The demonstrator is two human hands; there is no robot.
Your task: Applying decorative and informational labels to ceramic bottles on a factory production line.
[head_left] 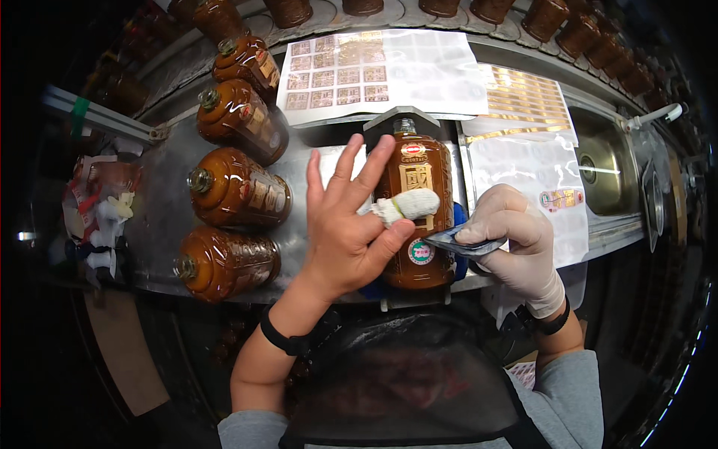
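Observation:
A brown glass bottle (422, 278) with gold lettering and a round green-and-white sticker lies on its back in front of me, its neck pointing away. My left hand (342, 224) is bare and spread over the bottle's left side. A white cloth finger cover (416, 205) wraps its index finger, which lies across the bottle's front, and the thumb rests just below. My right hand (516, 228), in a white glove, pinches a thin dark pad (465, 244); whether it is a folded cloth or a scraper I cannot tell. Its tip meets the bottle beside the round sticker.
Several similar bottles (232, 258) lie in a column on the metal table at left. Beyond my bottle is a sheet of labels (344, 75). At right are a gold-striped sheet (527, 97), a clear sheet with one label (561, 199) and a sink (602, 146). More bottles line a conveyor (329, 13).

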